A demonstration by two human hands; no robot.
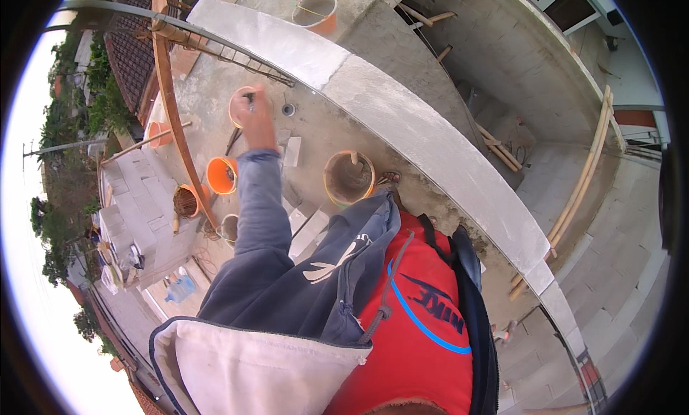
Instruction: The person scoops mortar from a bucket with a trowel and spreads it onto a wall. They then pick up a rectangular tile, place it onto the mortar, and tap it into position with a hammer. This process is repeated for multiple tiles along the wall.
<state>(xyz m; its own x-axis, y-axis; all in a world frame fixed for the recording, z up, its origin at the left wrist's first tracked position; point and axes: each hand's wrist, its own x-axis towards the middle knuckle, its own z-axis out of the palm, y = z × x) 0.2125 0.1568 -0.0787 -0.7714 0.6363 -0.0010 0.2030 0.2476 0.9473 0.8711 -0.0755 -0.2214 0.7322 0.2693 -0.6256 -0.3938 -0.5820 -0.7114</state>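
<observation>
My left hand (pixel 255 114), on an outstretched grey-blue sleeve, is raised over a pale bucket partly hidden behind it. Its blurred fingers look curled, around something dark that I cannot make out. An orange bucket (pixel 215 175) with some contents sits left of the forearm. A larger bucket (pixel 348 182) with a grey-coated inside stands on the concrete floor, beside my sandalled foot (pixel 391 177). Pale blocks (pixel 293 151) lie around the floor. My right hand is out of sight.
A long pale ledge (pixel 438 149) runs diagonally past me, with a deep walled space (pixel 531 71) beyond holding bamboo poles (pixel 574 192). A bent wooden plank (pixel 172 114) leans at the left near stacked blocks (pixel 129 192). Another bucket (pixel 316 20) sits at the top.
</observation>
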